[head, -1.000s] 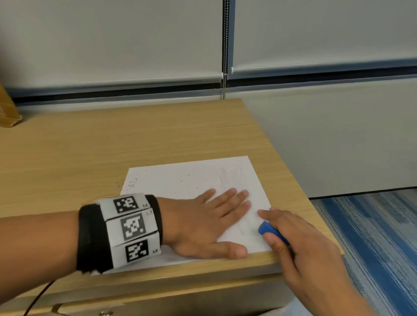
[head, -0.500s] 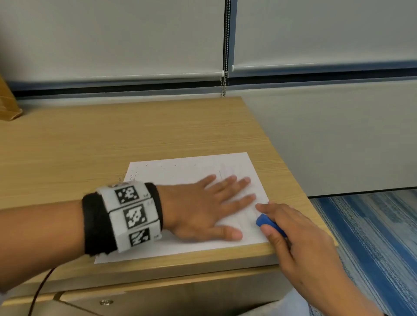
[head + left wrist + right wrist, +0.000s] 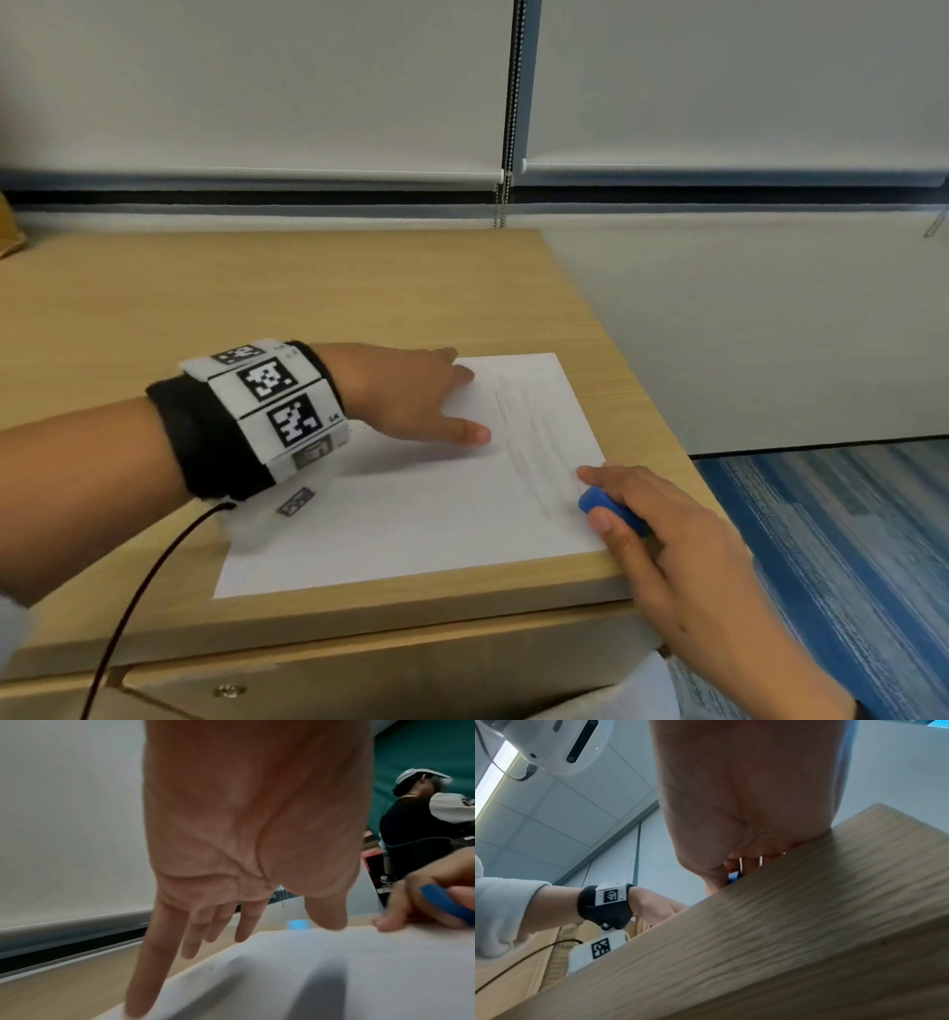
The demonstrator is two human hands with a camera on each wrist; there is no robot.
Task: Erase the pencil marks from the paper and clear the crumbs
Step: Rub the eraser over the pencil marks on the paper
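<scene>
A white paper (image 3: 411, 519) lies on the wooden desk (image 3: 257, 298) at its near right corner. Faint pencil marks (image 3: 529, 437) run down the paper's right part. My left hand (image 3: 411, 395) is over the paper's far left part, fingers straight, tilted onto its little-finger side. In the left wrist view the left hand (image 3: 231, 933) has its little finger down at the paper's (image 3: 334, 973) far edge. My right hand (image 3: 667, 534) pinches a blue eraser (image 3: 598, 503) at the paper's right edge near the front. The eraser (image 3: 442, 900) shows between thumb and fingers; only a sliver of the eraser (image 3: 734, 877) shows beside the right hand (image 3: 731, 821).
The desk's right edge (image 3: 642, 401) and front edge (image 3: 782, 923) lie close to the paper. Beyond are a grey wall and blue carpet (image 3: 847, 539). A black cable (image 3: 133, 591) hangs from my left wristband. A seated person (image 3: 424, 811) is in the background.
My left hand has lifted from lying flat on the paper's middle, moved back and left, and tilted onto its side. The right hand keeps the eraser at the paper's right edge.
</scene>
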